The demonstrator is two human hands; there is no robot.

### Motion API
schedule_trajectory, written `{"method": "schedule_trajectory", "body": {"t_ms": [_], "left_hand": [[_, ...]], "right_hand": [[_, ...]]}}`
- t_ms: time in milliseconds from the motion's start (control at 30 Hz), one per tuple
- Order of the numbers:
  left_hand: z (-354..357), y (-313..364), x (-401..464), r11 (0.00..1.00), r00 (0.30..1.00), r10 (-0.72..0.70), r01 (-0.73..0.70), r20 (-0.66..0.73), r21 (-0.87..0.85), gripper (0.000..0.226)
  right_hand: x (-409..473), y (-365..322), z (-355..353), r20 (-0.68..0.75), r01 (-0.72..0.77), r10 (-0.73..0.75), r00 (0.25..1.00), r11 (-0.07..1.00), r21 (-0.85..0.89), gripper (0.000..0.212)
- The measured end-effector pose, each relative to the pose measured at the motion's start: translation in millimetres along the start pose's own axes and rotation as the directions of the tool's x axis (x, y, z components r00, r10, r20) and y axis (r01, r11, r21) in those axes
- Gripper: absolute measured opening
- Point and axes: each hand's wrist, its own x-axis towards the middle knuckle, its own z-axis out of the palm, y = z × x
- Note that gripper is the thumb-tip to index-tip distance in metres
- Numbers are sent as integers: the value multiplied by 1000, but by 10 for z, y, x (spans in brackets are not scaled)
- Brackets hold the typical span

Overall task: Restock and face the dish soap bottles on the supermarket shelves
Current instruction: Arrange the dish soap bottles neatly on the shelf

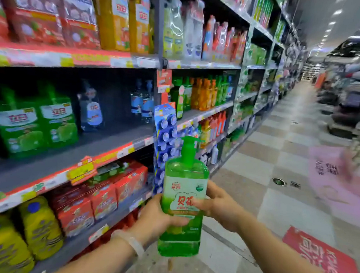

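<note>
A clear green dish soap bottle [185,179] with a green pump top and a white label stands upright in the aisle in front of me, label facing me. My left hand [158,218] grips its lower left side. Fingers of my right hand [219,205] wrap the right side at label height. The bottle is off the shelf, to the right of the shelving. On the middle shelf [71,160] at left stand green twin packs [33,121] and a few clear blue-label bottles [91,109] further back, with bare shelf between them.
Shelving runs along the left into the distance, with red and orange bottles [119,17] above, red boxes [104,197] and yellow jugs [38,226] below. A hanging strip of blue items [166,135] sits at the shelf upright. Tiled aisle floor [281,143] stretches ahead; red floor sticker [320,252] at right.
</note>
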Motion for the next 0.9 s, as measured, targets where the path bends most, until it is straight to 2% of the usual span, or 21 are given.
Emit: {"method": "schedule_trajectory", "body": {"t_ms": [100, 300, 467, 600, 700, 900], "left_hand": [[244, 63, 657, 1000, 997, 24, -24, 77, 0, 76], [561, 443, 1991, 998, 989, 64, -62, 133, -21, 48], [771, 627, 3024, 996, 985, 91, -92, 145, 0, 56], [1075, 643, 3685, 996, 985, 78, -83, 151, 26, 55], [1345, 657, 4256, 995, 987, 80, -87, 140, 40, 66], [1767, 882, 5466, 996, 997, 77, -77, 6, 41, 64]], "right_hand": [[372, -91, -451, -83, 2, -5, 997, 999, -40, 47], [1358, -511, -1227, -141, -5, -6, 990, 997, -78, 42], [2069, -635, -1775, -213, 52, -61, 975, 997, -48, 44], [2569, -656, -2366, -214, 43, -49, 976, 999, -33, 48], [3042, -698, -2858, -181, 33, -39, 983, 999, -33, 50], [4165, -932, -3790, -104, 50, -53, 993, 998, -34, 45]]}}
